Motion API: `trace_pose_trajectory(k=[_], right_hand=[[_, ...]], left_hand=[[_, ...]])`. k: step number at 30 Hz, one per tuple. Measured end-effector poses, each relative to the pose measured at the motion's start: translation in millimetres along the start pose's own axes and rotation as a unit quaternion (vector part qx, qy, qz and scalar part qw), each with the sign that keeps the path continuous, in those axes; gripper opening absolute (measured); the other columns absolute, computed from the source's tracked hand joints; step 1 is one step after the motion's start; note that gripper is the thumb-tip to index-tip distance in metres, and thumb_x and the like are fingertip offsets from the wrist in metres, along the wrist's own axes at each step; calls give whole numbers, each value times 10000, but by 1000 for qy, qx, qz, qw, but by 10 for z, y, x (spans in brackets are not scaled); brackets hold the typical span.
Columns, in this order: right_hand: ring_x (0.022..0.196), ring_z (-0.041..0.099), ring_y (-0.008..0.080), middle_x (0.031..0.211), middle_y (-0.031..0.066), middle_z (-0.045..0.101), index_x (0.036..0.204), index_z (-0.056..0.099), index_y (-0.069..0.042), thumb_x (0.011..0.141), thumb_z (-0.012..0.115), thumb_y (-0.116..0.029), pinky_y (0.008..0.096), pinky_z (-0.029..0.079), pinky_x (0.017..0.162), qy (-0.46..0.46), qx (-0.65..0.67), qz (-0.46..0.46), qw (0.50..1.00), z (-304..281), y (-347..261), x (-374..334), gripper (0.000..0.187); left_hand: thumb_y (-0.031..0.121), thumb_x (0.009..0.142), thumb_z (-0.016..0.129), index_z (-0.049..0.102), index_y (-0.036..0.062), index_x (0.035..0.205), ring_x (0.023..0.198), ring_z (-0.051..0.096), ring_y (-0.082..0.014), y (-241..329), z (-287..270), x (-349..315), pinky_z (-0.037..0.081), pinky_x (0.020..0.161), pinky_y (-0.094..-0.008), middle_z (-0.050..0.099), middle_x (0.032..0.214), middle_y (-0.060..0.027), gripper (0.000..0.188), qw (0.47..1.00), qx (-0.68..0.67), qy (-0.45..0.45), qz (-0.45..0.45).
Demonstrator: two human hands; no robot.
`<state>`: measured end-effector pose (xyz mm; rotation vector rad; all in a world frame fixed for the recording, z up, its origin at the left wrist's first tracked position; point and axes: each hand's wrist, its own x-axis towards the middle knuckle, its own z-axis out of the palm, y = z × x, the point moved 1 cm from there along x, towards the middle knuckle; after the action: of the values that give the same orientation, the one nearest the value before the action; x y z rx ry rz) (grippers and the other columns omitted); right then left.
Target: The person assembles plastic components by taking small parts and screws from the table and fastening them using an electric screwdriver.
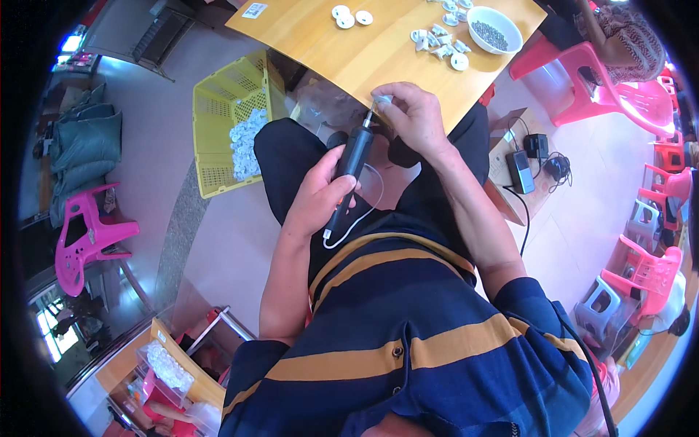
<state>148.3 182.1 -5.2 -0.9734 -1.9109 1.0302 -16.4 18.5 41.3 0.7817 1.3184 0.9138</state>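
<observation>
My left hand [322, 191] is wrapped round a black electric screwdriver [352, 162] with a white cable [373, 198] plugged into its lower end. The tool slants upward to the right, its metal bit close to my right hand. Between thumb and fingers, my right hand [412, 116] pinches a small white plastic part [383, 99] at the table's near edge. The bit's tip meets or nearly meets that part; I cannot tell which. On the wooden table [328, 44] lie several white plastic parts [440, 42] beside a white bowl [495, 29] of small metal screws.
A yellow plastic crate [212, 138] full of white parts stands on the floor to the left. Right of my legs, a cardboard box [502, 164] carries black devices and cables. Pink chairs [615, 87] stand at the right, with a seated person [630, 44] at the upper right.
</observation>
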Motion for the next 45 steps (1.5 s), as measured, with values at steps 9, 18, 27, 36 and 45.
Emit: trace_pose_trajectory(k=[9,18,27,36,45], right_hand=[[691,660,162,854,104,691,1040,760,-63,840,739,-24,286,545,660,39,46,10,998,31,35,-24,205],[663,640,132,843,86,688,1040,762,-58,852,743,-27,270,537,642,33,55,43,997,24,-25,-15,192],[670,639,114,829,63,696,1022,761,-52,865,759,-47,248,526,643,60,135,43,988,62,104,235,157],[761,677,243,886,113,698,986,708,-28,870,736,-15,316,520,654,105,104,-331,932,26,184,941,119],[718,570,105,844,48,636,927,660,-3,860,716,52,220,421,616,-22,70,24,997,-75,-96,891,103]], left_hand=[[88,919,568,421,-16,1480,704,600,-110,47,18,7,507,646,-260,632,886,-59,590,1000,-13,-1,6],[84,926,571,402,-1,1504,730,606,-112,70,-48,41,513,670,-258,616,946,-58,608,999,-42,-21,-17],[125,954,558,359,-26,1515,757,636,-145,242,-111,217,546,688,-279,642,1020,-118,614,982,-172,-59,-47],[230,941,617,332,-79,1497,757,647,-163,485,-655,590,543,688,-285,637,1057,-166,697,968,-205,-128,-70],[134,795,676,511,-13,1424,982,684,-242,577,-1543,954,517,894,-346,698,1160,-153,667,875,210,-386,-200]])
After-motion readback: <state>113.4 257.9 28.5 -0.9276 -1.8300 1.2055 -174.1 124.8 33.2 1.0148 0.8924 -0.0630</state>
